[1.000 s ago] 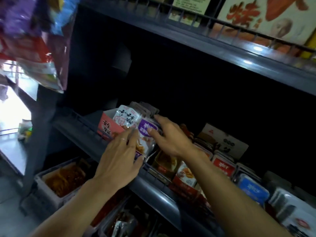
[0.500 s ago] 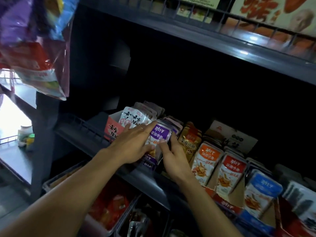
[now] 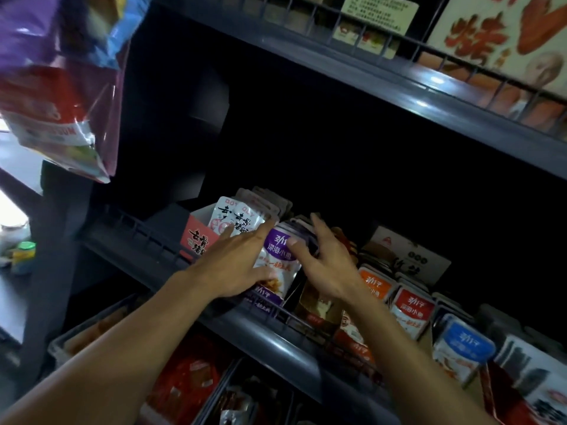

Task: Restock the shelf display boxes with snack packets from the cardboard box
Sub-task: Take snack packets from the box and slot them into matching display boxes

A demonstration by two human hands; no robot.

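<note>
Head view: purple packet [image 3: 277, 259] upright, long axis vertical, between left hand [image 3: 236, 265] and right hand [image 3: 325, 265]; fingers spread, pressed flat against both edges, equally near.

A row of display boxes stands along the front edge of the middle shelf [image 3: 276, 335], behind its wire rail. The leftmost box [image 3: 196, 240] holds upright packets [image 3: 233, 216]. Just right of it stands a stack of snack packets [image 3: 277, 262], with the left hand [image 3: 236, 265] on its left side and the right hand [image 3: 325, 265] on its right. More filled boxes [image 3: 411, 311] continue toward the shelf's right end. Bins [image 3: 92, 329] sit on the level below.
</note>
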